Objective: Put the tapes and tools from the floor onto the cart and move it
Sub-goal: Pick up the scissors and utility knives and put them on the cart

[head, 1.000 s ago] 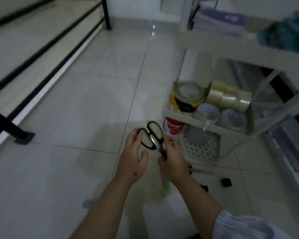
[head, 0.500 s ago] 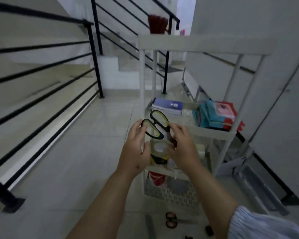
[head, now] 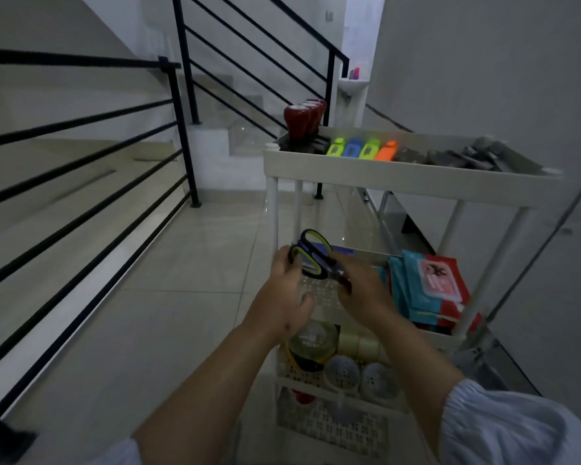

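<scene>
Black scissors with yellow-green handle loops (head: 311, 255) hang over the second shelf of the white tiered cart (head: 399, 178). My right hand (head: 363, 292) grips them at the blades. My left hand (head: 284, 298) has its fingers on the left handle loop, thumb spread. Below my hands, on the third shelf, lie a clear tape roll (head: 312, 340), a pale tape roll (head: 359, 344) and two patterned rolls (head: 342, 372). The floor near the cart's foot is outside the view.
The top shelf carries red-handled stamps (head: 299, 120), coloured markers (head: 363, 149) and dark tools (head: 467, 157). Teal and red packets (head: 430, 286) fill the second shelf's right side. A black railing (head: 182, 135) runs on the left, a wall on the right, stairs behind.
The view has lifted from the floor to the cart's upper shelves. Both hands have risen with the scissors from beside the lower shelves to the second shelf.
</scene>
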`<action>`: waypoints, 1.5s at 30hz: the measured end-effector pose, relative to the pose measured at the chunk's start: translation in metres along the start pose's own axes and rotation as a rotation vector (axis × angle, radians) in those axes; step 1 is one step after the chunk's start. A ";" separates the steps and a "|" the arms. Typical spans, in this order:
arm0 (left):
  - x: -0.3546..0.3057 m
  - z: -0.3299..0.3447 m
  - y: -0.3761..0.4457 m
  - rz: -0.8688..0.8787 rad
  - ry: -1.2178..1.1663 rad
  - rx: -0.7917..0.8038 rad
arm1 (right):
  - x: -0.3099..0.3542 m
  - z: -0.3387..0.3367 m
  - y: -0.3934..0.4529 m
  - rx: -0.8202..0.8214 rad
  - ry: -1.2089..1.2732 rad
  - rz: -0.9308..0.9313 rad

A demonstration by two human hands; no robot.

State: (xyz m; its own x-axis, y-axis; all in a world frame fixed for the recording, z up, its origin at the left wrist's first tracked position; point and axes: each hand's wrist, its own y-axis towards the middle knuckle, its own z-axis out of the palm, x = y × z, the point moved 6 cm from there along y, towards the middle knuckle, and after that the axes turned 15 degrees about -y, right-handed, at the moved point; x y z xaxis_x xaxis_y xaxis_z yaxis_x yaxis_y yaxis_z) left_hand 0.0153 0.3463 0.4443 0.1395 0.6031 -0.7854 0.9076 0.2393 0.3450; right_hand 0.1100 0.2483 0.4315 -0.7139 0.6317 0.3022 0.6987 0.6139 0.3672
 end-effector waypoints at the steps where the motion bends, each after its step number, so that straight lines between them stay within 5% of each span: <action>1: 0.002 0.006 0.004 -0.014 0.022 0.035 | -0.004 0.005 0.002 0.034 0.000 -0.002; 20: 0.074 0.055 0.014 -0.241 0.635 0.515 | -0.023 0.046 0.027 0.478 -0.095 -0.093; 31: 0.068 0.051 0.006 -0.188 0.551 0.482 | -0.014 0.045 0.025 0.340 -0.028 -0.115; 39: 0.046 0.041 -0.035 0.014 0.294 0.271 | 0.006 0.014 -0.010 0.045 0.085 -0.034; 45: 0.067 0.055 -0.090 0.001 0.073 0.083 | 0.019 0.042 -0.079 0.088 0.165 -0.093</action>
State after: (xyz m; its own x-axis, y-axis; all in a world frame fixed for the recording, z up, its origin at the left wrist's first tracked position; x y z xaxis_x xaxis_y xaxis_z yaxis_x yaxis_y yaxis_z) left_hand -0.0354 0.3240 0.3323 0.1137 0.6581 -0.7443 0.9375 0.1769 0.2996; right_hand 0.0432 0.2321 0.3712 -0.7683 0.4885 0.4136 0.6256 0.7097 0.3240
